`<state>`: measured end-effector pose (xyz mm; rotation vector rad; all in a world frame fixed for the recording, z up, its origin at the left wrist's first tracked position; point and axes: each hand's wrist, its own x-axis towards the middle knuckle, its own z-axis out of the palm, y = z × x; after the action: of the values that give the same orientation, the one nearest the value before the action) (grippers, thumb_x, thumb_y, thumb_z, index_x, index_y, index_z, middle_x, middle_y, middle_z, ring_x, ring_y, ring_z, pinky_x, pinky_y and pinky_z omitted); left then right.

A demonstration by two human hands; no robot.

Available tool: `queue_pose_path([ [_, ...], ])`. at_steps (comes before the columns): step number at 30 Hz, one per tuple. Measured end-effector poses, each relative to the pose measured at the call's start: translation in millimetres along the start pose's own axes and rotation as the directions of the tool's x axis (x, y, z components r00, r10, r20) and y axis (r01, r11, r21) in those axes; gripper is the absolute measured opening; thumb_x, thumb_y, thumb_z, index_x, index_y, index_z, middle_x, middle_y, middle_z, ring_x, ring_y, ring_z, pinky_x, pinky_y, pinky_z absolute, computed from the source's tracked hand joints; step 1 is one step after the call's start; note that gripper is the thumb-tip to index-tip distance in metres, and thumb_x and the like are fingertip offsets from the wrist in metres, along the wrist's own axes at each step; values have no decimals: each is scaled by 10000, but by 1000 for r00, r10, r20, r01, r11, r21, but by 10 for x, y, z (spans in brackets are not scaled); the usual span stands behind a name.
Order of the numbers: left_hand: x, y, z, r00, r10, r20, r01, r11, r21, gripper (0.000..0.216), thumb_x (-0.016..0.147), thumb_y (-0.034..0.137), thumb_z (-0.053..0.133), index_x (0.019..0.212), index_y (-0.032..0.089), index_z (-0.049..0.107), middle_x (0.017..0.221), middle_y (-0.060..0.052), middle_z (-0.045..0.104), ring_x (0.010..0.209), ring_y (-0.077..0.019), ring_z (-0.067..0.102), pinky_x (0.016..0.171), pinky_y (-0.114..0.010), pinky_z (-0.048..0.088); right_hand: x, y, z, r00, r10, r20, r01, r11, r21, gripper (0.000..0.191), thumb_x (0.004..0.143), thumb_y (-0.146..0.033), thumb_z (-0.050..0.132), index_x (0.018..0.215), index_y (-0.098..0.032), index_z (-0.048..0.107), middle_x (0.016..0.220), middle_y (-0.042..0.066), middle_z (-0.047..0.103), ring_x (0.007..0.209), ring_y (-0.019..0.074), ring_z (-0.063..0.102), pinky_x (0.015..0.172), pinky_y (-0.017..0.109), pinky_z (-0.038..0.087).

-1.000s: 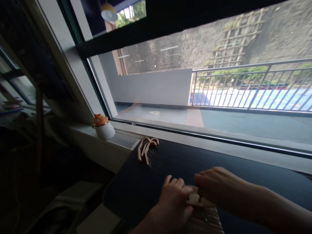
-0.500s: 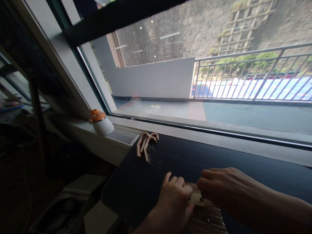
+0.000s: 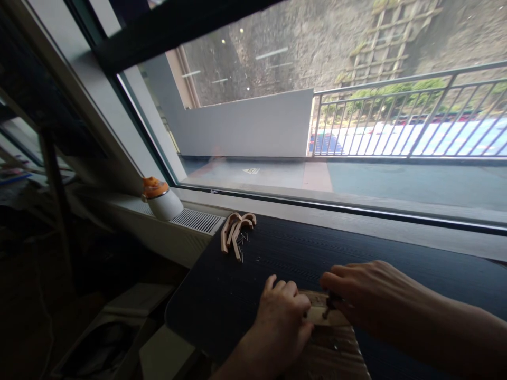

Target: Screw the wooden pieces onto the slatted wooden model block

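Observation:
My left hand point(image 3: 280, 319) is closed, its fingers gripping the left end of a light wooden piece point(image 3: 316, 316). That piece lies on a brown ridged board point(image 3: 332, 353), partly hidden by both hands. A small screw point(image 3: 326, 313) stands in the wooden piece between my hands. Just above the screw, my right hand point(image 3: 358, 290) is closed around a small dark tool point(image 3: 331, 301); its exact kind is hidden by the fingers. Farther off, several curved wooden hooks point(image 3: 233, 232) lie in a pile, with loose screws point(image 3: 242, 243) beside them.
The black table point(image 3: 222, 301) has a rounded left corner and meets the window sill point(image 3: 317, 212) at the back. On the vented ledge point(image 3: 200, 220) to the left stands a white bottle with an orange top point(image 3: 162, 199). A pale box-like shape point(image 3: 164, 348) sits below the table's left edge.
My right hand has lifted slightly, and the dark tool and the screw now show beneath its fingers. My left hand keeps its grip on the wooden piece. The view has shifted a little.

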<state>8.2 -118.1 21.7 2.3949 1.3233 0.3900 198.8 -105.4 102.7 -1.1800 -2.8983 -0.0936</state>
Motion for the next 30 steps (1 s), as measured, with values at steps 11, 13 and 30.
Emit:
queue_pose_path([
  [11, -4, 40, -45, 1000, 18, 11, -19, 999, 50, 133, 759, 263, 623, 882, 214, 610, 929, -20, 584, 925, -203, 522, 1007, -441, 266, -35, -60, 116, 994, 98, -43, -105, 973, -208, 188, 822, -180, 569, 642, -194, 518, 480, -12, 564, 367, 166, 555, 393, 298, 81],
  [13, -6, 55, -66, 1000, 12, 18, -13, 999, 51, 198, 758, 251, 613, 954, 228, 598, 948, -22, 585, 931, -209, 520, 986, -429, 294, -39, -42, 31, 991, 130, -33, -134, 981, -141, 166, 825, -215, 579, 666, -187, 542, 502, -4, 588, 427, 181, 597, 409, 283, 112],
  [30, -80, -3, -76, 999, -30, -45, 22, 986, -165, 813, 720, 226, 636, 1428, 257, 236, 1196, -58, 541, 1103, -239, 469, 1044, -421, 312, -575, 247, 178, 920, 366, 137, -391, 883, 262, 344, 891, -339, 456, 609, -227, 620, 555, 3, 640, 502, 157, 582, 459, 264, 287],
])
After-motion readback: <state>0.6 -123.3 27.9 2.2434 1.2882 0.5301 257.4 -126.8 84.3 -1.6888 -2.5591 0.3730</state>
